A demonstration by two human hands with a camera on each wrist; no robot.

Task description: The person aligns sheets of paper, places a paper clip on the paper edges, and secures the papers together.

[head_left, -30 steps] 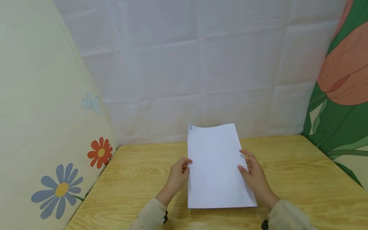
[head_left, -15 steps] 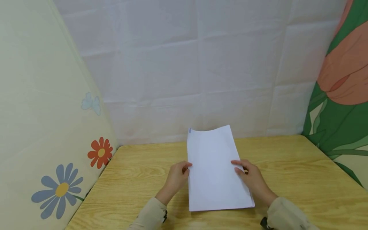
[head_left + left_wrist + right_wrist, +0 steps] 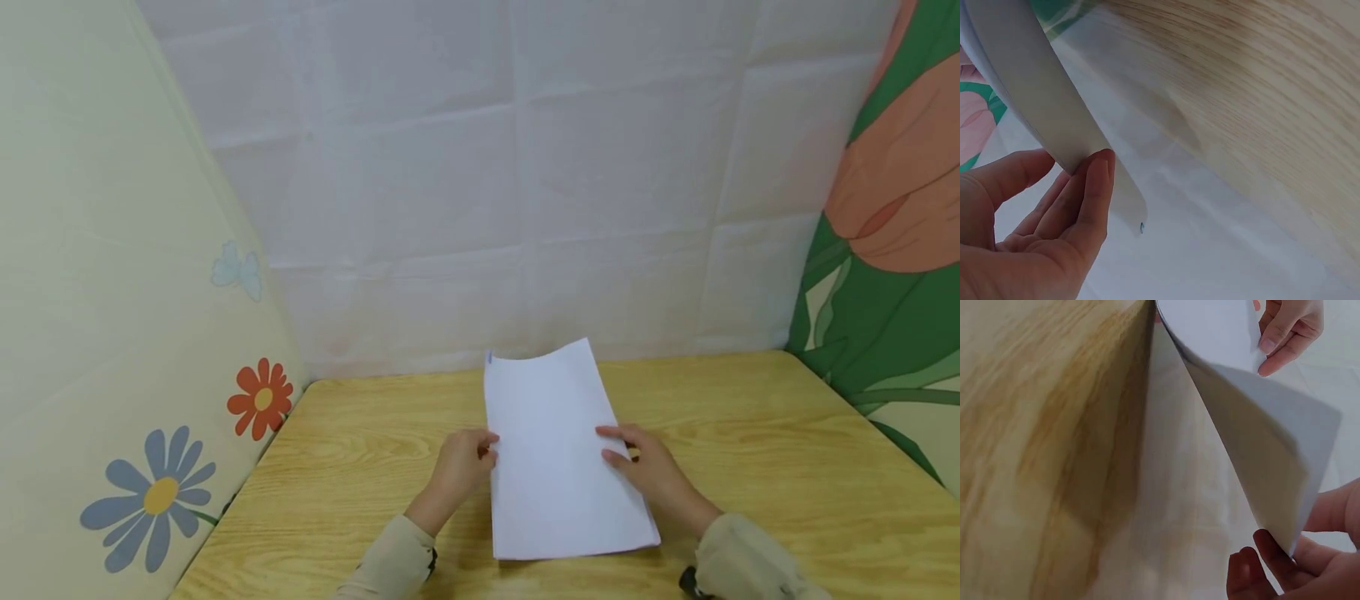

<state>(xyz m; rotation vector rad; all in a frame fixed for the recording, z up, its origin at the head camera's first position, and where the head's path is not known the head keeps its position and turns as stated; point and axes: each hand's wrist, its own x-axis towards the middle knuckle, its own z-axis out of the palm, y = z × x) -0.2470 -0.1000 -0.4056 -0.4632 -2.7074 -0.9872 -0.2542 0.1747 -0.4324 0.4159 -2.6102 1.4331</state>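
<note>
A stack of white paper sheets (image 3: pixel 555 467) is held up off the table, bowed along its length, its far end raised. My left hand (image 3: pixel 457 471) pinches its left edge, thumb on one face and fingers on the other, which the left wrist view shows closely. On the opposite edge my right hand (image 3: pixel 656 473) grips the sheets between thumb and fingers. A small blue clip (image 3: pixel 490 357) sits at the far left corner; the left wrist view shows the clip (image 3: pixel 1142 228) beyond the left fingertips. In the right wrist view the sheets' underside (image 3: pixel 1254 431) is visible.
The wood-grain table (image 3: pixel 360 467) extends on both sides of the paper. A creased white cloth (image 3: pixel 480 183) hangs behind it. Flower-printed panels stand at left, with a blue flower (image 3: pixel 159 497), and at right, with a large pink flower (image 3: pixel 900 183).
The paper has come lower and nearer to me, its far end shifting slightly left. My right hand has moved left and nearer with it; my left hand has come slightly nearer, keeping its pinch.
</note>
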